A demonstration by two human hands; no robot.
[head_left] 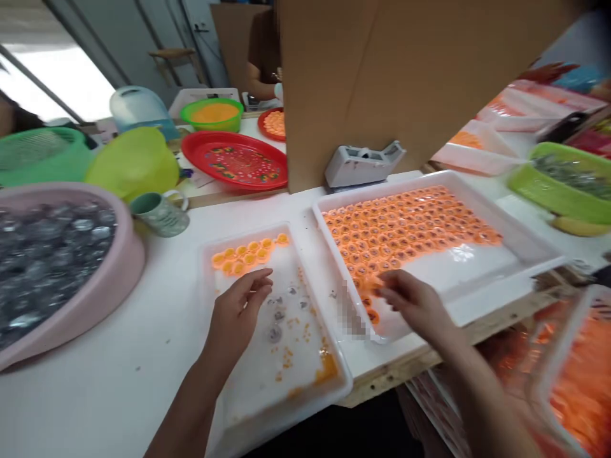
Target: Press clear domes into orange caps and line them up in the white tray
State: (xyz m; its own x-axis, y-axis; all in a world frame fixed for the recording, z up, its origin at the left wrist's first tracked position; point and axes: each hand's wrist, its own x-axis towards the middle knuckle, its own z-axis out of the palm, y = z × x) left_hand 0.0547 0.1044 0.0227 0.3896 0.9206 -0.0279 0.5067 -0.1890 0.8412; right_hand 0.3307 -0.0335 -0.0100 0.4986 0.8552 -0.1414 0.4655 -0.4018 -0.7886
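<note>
My left hand (238, 312) hovers above a shallow white tray (258, 397), its thumb and index finger a little apart with nothing visible between them. Orange-yellow round pieces (248, 254) sit in rows at that tray's far end. Nearer lie several small clear round pieces (274, 332) and orange crumbs (287, 357). Over the near left corner of a larger white tray (539, 257), my right hand (413, 302) has its fingertips pinched on a blurred orange round piece (370, 284). Rows of orange discs with dark centres (382, 222) cover much of this tray's floor.
At left stands a pink basin (128, 245) of clear shiny pieces, beside a mug (165, 216). Behind are a red tray (233, 162), a tape dispenser (363, 166) and a tall cardboard panel (353, 83). A green basket (558, 181) is at right. Another person's arm (260, 86) shows behind.
</note>
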